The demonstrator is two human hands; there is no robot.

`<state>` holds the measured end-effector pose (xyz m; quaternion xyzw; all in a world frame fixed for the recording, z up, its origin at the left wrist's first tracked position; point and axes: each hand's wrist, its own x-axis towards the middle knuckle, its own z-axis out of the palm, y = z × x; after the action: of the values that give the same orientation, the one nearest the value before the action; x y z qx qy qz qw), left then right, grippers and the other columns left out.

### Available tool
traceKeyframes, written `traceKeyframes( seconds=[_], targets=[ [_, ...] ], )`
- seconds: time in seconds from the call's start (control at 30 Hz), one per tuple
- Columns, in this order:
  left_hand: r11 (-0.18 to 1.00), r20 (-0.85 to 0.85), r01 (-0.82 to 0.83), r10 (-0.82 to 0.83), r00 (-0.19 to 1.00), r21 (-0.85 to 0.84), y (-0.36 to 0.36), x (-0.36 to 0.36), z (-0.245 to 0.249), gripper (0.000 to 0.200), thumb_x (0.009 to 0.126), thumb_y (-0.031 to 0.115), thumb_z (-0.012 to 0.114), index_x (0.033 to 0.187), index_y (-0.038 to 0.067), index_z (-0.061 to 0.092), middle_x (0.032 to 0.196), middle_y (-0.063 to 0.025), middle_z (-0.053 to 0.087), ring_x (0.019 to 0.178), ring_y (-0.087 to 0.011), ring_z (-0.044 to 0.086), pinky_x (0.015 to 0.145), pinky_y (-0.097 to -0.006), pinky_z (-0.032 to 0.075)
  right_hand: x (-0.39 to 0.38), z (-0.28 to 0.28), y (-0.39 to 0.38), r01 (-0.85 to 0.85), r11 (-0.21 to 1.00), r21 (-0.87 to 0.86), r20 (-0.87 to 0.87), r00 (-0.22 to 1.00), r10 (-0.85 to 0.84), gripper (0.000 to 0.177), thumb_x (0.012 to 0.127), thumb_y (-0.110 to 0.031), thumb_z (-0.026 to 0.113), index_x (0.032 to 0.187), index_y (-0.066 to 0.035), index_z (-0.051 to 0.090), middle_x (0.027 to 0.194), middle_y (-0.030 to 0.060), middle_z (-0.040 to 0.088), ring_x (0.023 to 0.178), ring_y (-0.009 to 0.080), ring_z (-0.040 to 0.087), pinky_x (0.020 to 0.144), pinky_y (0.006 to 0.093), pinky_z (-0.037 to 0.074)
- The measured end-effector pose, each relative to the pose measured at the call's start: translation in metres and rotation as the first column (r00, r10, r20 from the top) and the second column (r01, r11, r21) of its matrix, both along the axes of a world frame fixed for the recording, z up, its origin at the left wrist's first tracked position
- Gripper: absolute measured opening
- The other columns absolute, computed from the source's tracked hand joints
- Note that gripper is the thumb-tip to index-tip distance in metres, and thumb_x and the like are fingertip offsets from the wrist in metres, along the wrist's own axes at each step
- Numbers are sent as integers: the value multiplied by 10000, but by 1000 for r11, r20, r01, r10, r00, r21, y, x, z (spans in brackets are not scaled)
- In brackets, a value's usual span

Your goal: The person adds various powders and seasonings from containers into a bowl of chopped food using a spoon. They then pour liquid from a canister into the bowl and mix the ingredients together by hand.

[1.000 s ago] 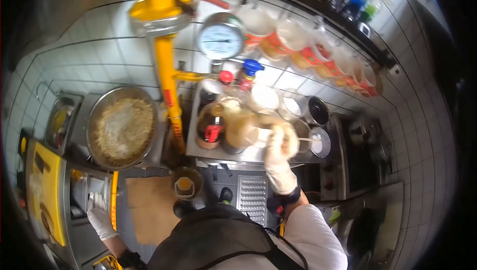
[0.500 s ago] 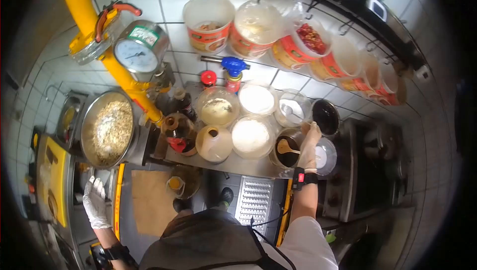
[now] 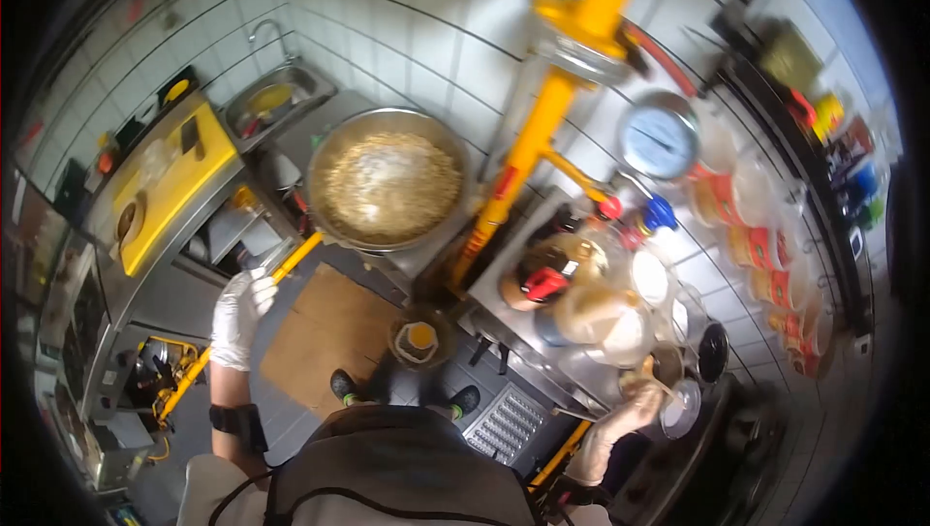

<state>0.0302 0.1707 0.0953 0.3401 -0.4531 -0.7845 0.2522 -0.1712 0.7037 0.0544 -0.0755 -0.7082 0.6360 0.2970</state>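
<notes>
My left hand (image 3: 239, 321), in a white glove, hangs over the floor left of the brown cardboard (image 3: 315, 342). Its fingers are loosely bent and apart, with nothing visible in them. At the lower right, my gloved right hand (image 3: 625, 426) is closed at the handle of a light-coloured spoon (image 3: 648, 365); blur hides the exact grip. The spoon stands in a tub of dark liquid (image 3: 667, 363). Close by are a clear bowl with white contents (image 3: 681, 408) and a dark round container (image 3: 713, 352). A large metal bowl (image 3: 387, 235) holds pale flaky material topped with white powder.
A yellow post (image 3: 528, 143) rises beside the metal bowl. Bottles and tubs crowd the steel counter (image 3: 484, 298). Orange-labelled buckets (image 3: 751, 199) line the wall. At left are a yellow cutting board (image 3: 208, 153) and a sink (image 3: 315, 85). A bucket (image 3: 419, 337) stands on the floor.
The view has swung left, bringing the metal bowl and cutting board nearer the middle. My right hand stays by the tub of dark liquid; my left hand's fingers are more bent.
</notes>
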Motion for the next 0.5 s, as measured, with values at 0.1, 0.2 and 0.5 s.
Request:
traceKeyframes(
  seconds=[0.1,0.2,0.5],
  targets=[
    [999,81,-33,35,996,-25,-54,33,-17,294,923,275,511,1054,24,587,907,-117,671,783,-186,651,713,-288,508,28,-29,-103,-412,907,-85,269,867,419,241,932,-266,544,910,-32,597,722,39,603,631,120,554,604,257,468],
    [998,66,-67,66,996,9,-101,67,-20,291,925,279,507,1046,29,594,896,-114,674,783,-189,654,723,-285,508,35,-33,-201,-762,625,-173,561,445,698,237,940,-197,532,1078,-11,583,819,73,652,703,122,605,678,243,482],
    [997,113,79,-76,991,-19,-176,85,-44,363,923,327,507,1038,-1,611,945,-136,669,847,-206,653,782,-288,506,-17,-23,-341,-862,503,-71,483,412,773,194,951,-174,517,1052,-17,569,809,33,623,728,98,575,679,233,472]
  ],
)
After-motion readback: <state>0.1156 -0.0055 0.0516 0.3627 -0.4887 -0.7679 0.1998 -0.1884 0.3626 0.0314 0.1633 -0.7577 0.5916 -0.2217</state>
